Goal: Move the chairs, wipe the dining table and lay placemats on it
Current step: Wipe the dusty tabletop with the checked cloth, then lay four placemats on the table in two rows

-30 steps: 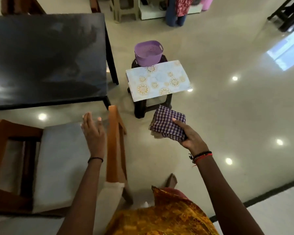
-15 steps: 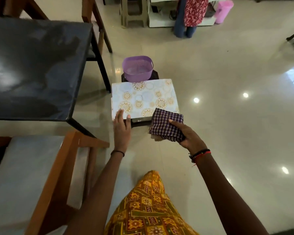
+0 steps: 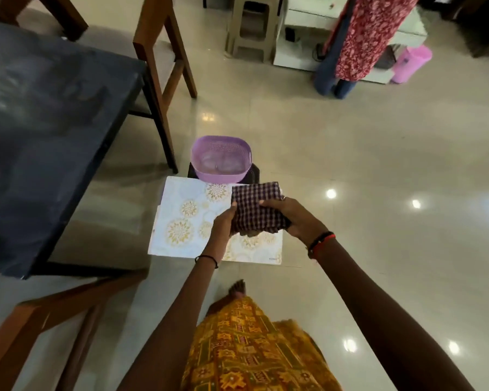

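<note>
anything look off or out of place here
The placemats sit on a small stool by the lilac basket, overhanging it, not on the dining table. Both hands hold the checked cloth. Nothing spilled.

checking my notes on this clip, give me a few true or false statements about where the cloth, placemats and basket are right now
1. Both hands hold the checked cloth. True: the left hand grips its left edge and the right hand its right side.
2. The placemats already lie on the dining table. False: they sit on a small dark stool beside the dining table, whose dark top is bare.
3. The purple basket stands on the floor. False: it sits on the stool, just beyond the placemats.
4. The cloth is held above the placemats. True.
5. A wooden chair stands at the table's far corner. True.
</note>
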